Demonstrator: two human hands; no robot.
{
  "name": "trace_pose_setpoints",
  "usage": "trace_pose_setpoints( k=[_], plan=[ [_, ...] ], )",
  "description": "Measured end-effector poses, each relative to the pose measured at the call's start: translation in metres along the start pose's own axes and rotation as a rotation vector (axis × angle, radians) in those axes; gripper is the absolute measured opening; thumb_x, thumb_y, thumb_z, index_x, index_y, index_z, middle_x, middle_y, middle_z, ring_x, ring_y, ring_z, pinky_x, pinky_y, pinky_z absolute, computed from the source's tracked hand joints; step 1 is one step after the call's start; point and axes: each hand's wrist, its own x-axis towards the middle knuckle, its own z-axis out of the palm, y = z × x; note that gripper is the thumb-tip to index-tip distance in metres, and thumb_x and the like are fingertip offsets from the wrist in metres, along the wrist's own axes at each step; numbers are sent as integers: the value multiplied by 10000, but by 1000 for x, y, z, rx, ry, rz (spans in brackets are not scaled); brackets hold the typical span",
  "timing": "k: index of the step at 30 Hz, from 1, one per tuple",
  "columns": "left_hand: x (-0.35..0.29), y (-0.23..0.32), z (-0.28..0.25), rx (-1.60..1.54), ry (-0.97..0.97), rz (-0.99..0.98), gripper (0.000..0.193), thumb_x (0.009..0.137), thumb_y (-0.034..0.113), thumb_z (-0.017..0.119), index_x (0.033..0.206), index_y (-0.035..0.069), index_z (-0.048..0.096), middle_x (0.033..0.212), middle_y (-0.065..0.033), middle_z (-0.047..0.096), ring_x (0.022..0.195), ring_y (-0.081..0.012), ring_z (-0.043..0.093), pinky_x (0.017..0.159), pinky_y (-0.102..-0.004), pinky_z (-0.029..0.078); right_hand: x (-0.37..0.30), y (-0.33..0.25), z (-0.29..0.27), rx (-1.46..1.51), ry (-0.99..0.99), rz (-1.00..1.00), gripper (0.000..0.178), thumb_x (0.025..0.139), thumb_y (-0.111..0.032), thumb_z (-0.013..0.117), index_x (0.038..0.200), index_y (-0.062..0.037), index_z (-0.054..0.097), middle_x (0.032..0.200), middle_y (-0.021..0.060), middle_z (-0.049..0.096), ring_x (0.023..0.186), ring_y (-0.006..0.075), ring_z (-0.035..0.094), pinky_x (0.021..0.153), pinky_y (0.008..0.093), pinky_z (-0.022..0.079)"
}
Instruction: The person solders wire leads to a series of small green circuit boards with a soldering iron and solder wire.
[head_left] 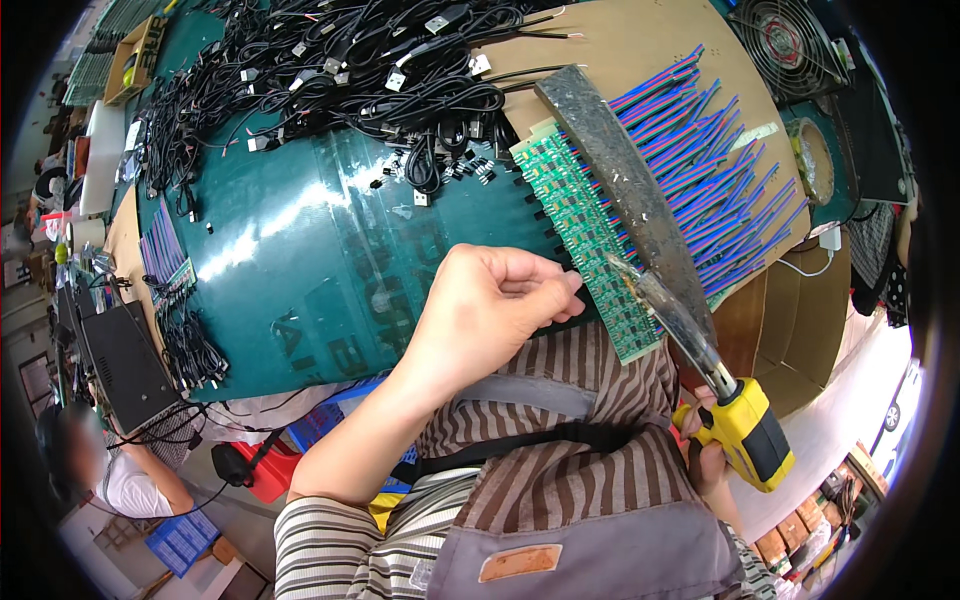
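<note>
My right hand [706,452] is wrapped round the grip of a yellow and black soldering gun [757,436]. Its tip points up and left, over a long green panel of small circuit boards [580,235]; exact contact cannot be made out. My left hand [490,305] is closed in a pinch at the panel's left edge, and whatever lies between the fingertips is hidden. Small black parts [540,215] stick out along that edge. A dark, worn metal bar [630,170] lies along the panel's right side, across blue, red and black wires [715,190] that fan out to the right.
Black cables with metal plugs [330,75] heap over the far side of the green mat [300,260]. Cardboard [620,40] lies under the wires. A fan [785,45] and a tape roll [815,160] stand at far right. Another person [130,480] sits at left.
</note>
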Motion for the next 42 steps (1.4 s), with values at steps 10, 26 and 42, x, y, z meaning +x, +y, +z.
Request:
trace_pose_setpoints(
  k=[10,26,42],
  plan=[
    [-4,22,-83,663,852,371,212,843,139,751,978,-25,743,769,-37,700,618,-72,550,575,-233,452,2,-7,-1,-36,4,-13,437,884,-414,595,987,5,669,901,131,661,829,259,643,825,388,513],
    [4,15,-106,568,715,340,225,803,90,766,983,-39,728,859,-60,721,711,-63,596,666,-216,491,2,-2,2,22,45,34,487,874,-489,615,952,-11,666,811,82,648,750,230,642,776,357,520],
    [-30,0,-22,94,367,217,175,884,28,717,1050,-28,727,941,-62,727,815,-78,635,766,-219,512,-11,14,-11,-98,-29,-18,401,841,-417,616,918,-25,644,929,172,671,853,334,668,788,419,546]
  ],
)
